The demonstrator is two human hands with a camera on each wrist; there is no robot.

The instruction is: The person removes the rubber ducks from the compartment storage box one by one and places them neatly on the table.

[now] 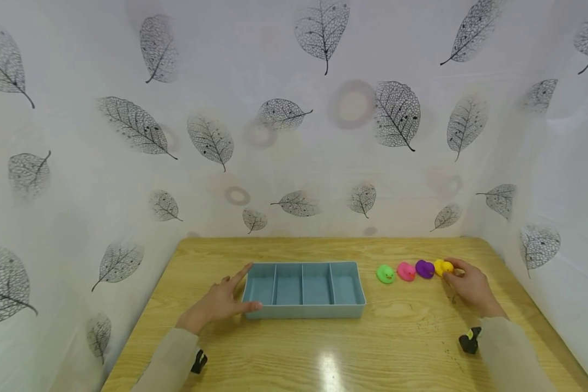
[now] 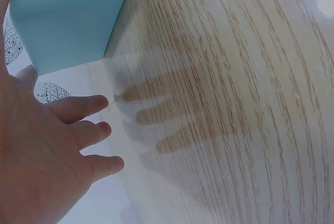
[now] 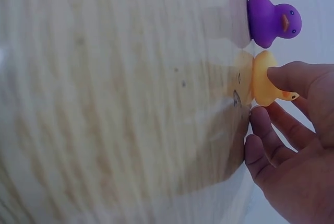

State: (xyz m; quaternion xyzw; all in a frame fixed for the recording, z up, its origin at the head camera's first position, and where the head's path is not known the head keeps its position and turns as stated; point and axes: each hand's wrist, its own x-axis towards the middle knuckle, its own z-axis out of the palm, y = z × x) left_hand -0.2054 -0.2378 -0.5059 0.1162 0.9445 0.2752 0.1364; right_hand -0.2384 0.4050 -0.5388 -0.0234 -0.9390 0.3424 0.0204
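A pale blue tray [image 1: 304, 312] with several compartments in a row lies on the table. At its left end rests my left hand [image 1: 220, 301], thumb along the front rim and index finger at the back left corner. The other fingers of this hand [image 2: 47, 145] extend loosely beside the tray's end wall [image 2: 68, 23]. On the right, my right hand [image 1: 472, 286] pinches a yellow rubber duck [image 3: 265, 80], with the thumb on its near side and the index finger partly hidden behind it. The duck sits at the right end of a row of rubber ducks.
Left of the yellow duck stand a purple duck [image 1: 424, 269], a pink duck [image 1: 406, 271] and a green duck [image 1: 385, 274], which is nearest the tray. The wooden table [image 1: 274, 354] is bordered at the back and sides by a leaf-patterned white sheet [image 1: 284, 163].
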